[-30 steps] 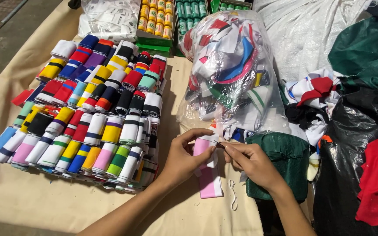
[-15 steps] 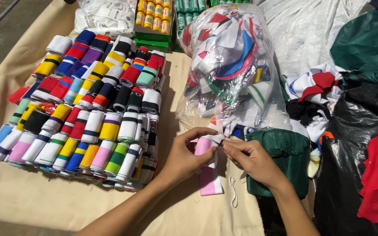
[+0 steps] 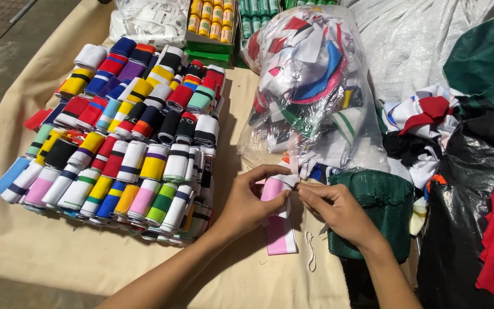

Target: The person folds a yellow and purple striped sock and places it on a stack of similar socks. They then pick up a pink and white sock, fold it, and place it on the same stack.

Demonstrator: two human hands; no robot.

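Pink-and-white strip (image 3: 278, 226) is pinched at its far end between left hand (image 3: 247, 203) and right hand (image 3: 338, 212), fingers clamped on it. Long axis runs near–far, free end trailing toward the near edge. Rolls (image 3: 127, 131) lie left.

We are looking down at a surface covered with beige cloth (image 3: 47, 252). At the top left, a grey concrete floor (image 3: 7, 51) is showing. A grey-white plastic sheet (image 3: 424, 46) is lying at the top right. Strong light is casting dark shadows.
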